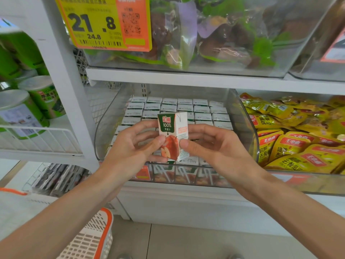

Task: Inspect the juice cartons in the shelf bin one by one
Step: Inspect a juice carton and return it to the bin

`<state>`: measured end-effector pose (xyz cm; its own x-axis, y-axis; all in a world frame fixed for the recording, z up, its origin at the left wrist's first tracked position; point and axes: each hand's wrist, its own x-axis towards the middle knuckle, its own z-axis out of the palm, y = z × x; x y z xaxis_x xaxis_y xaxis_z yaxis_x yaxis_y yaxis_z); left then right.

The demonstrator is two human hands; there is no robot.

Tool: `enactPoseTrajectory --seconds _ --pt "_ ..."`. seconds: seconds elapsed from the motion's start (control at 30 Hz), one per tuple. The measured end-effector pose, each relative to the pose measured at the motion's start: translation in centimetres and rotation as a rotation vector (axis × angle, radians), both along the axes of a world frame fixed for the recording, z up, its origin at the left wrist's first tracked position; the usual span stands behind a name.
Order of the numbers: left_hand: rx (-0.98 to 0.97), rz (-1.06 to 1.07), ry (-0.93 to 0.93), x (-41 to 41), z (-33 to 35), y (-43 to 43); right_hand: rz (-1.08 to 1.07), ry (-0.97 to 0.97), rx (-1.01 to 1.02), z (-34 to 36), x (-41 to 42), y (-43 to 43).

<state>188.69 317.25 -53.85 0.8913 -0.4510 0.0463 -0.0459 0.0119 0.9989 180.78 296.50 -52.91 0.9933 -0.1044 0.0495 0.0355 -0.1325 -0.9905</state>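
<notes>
- The shelf (186,79) carries clear tubs side by side, so stock can be seen from the aisle and reached from above.
- The bin (244,116) sits in the middle bay, its see-through front wall tilted toward the person. It likely leans this way so the contents face whoever stands there.
- Yellow packs (298,137) fill the next tub to the right, apart from the juice.
- A basket (93,238) stands low on the left, near the person's left arm.
- The cartons (201,109) stand upright in tight rows, tops up, which keeps them steady and easy to lift out singly.
- The left hand (130,146) pinches one carton low on its printed front, thumb forward and fingers behind, leaving the label clear.
- The right hand (214,146) grips the same carton at its lower side edge, thumb in front and fingers curled behind, so the box can be turned between the two hands.
- The carton (172,131) is held above the bin's middle, upright and slightly tilted, with its front and one side facing the camera for checking. The small side print is too blurred to read.
- The slot it came from is probably behind the hands.
</notes>
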Motion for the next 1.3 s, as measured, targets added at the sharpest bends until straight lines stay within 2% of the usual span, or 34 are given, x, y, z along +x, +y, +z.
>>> enactPoseTrajectory --seconds 0.3,0.6,0.9,1.07,1.17,1.3 --pt "-0.004 0.002 -0.010 0.02 0.11 0.10 -0.012 0.084 0.135 0.40 0.24 0.14" --pt "-0.003 -0.028 -0.030 -0.18 0.20 0.02 -0.047 0.009 0.051 0.06 0.16 0.07" --pt "-0.075 -0.045 0.002 -0.18 0.47 -0.06 -0.087 0.038 0.256 0.26 0.35 0.45" --pt "-0.039 -0.069 -0.033 -0.44 0.39 -0.10 0.041 0.063 0.314 0.58 0.43 0.71" --pt "0.026 -0.093 -0.072 -0.46 0.47 0.07 0.072 0.055 0.262 0.65 0.25 0.61" --pt "0.108 -0.131 -0.111 -0.68 0.54 -0.07 -0.011 0.036 0.174 0.74 0.19 0.64"
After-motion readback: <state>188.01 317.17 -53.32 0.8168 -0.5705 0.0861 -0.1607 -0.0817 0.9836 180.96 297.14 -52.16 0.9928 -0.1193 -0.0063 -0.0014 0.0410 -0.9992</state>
